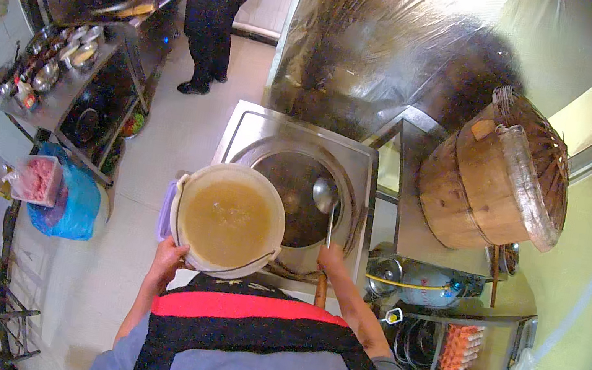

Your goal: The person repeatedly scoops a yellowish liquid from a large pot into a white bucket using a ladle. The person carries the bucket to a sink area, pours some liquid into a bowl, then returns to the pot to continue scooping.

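A white bucket [229, 221] of cloudy yellowish-brown liquid, with a wire handle, is in front of me, overlapping the left part of the stove. My left hand [170, 258] grips its lower left side. My right hand [330, 260] is closed around the long handle of a metal ladle [324, 195]. The ladle's bowl is over the right side of a large dark round wok [296, 185] set into a stainless steel stove [249, 113]. Whether the bowl touches the wok's contents cannot be told. Behind the bucket, a purple plastic edge [166, 211] shows at the left.
A co-worker [212, 15] in dark clothes stands at a far counter, upper left. Metal bowls [46, 76] crowd a steel table. A wooden steamer barrel [482, 180] lies tilted on a stand at right, above egg trays [460, 347]. Pink meat in a tub [38, 179] is at left.
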`<state>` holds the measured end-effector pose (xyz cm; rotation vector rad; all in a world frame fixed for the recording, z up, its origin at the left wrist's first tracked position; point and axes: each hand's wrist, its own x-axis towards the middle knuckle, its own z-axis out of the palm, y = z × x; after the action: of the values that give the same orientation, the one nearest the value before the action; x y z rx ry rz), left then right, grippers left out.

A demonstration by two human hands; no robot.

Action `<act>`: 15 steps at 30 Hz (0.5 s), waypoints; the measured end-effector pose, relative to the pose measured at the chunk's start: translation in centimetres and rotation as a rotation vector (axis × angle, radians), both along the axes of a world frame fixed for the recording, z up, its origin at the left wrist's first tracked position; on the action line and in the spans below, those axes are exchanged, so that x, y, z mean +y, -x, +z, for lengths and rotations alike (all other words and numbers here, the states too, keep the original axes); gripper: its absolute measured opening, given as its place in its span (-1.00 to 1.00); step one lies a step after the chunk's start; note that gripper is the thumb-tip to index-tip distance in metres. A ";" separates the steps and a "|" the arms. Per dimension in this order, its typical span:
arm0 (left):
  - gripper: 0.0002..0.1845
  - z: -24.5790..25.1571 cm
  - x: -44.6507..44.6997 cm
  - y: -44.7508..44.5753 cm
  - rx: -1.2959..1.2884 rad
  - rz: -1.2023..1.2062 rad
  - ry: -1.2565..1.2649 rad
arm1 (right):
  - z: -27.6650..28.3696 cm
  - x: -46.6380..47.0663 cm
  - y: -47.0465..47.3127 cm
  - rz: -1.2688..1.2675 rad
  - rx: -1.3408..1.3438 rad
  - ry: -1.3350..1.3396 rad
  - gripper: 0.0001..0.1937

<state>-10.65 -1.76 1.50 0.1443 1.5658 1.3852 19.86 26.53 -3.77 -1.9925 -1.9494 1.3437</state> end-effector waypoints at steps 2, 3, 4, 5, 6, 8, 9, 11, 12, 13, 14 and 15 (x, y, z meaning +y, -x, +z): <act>-0.66 -1.4 0.1 0.2 0.001 -0.013 -0.010 | -6.9 2.0 0.4 0.244 -0.205 -0.169 -0.84; -0.66 -0.8 0.4 0.2 -0.018 -0.030 0.009 | -9.9 2.5 0.8 0.364 -0.307 -0.248 -0.85; -0.66 -0.8 0.6 0.0 -0.016 -0.013 0.024 | -12.8 3.1 1.1 0.458 -0.382 -0.260 -0.85; -0.67 -1.1 0.6 -0.1 -0.012 0.000 0.041 | -15.7 4.1 1.4 0.564 -0.469 -0.259 -0.85; -0.67 -2.3 -0.5 0.2 -0.022 0.018 0.033 | -18.4 4.5 2.3 0.687 -0.547 -0.259 -0.85; -0.70 -1.9 -1.1 0.4 0.002 0.007 0.060 | -24.6 5.9 3.2 0.879 -0.703 -0.288 -0.84; -0.71 -1.1 -0.2 0.6 0.026 0.015 0.047 | -27.7 7.1 3.8 0.926 -0.777 -0.319 -0.83; -0.74 1.6 2.4 1.5 0.030 -0.062 0.044 | -30.9 9.5 5.3 0.630 -0.633 -0.359 -0.82; -0.77 1.0 2.2 1.2 0.025 -0.033 0.061 | -29.4 9.3 5.6 0.626 -0.594 -0.308 -0.81; -0.81 0.4 0.9 0.2 0.003 0.032 0.094 | -27.6 8.0 6.0 0.668 -0.573 -0.245 -0.80; -0.82 -0.6 0.1 -0.4 -0.020 0.072 0.104 | -25.4 7.1 6.0 0.667 -0.557 -0.182 -0.80; -0.84 -0.9 -0.9 -0.9 -0.042 0.114 0.121 | -22.8 5.6 6.3 0.645 -0.526 -0.110 -0.79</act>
<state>-9.71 -2.69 0.64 -0.0478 1.6394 1.3680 13.61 32.10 -26.54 -1.8701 -3.0119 0.7700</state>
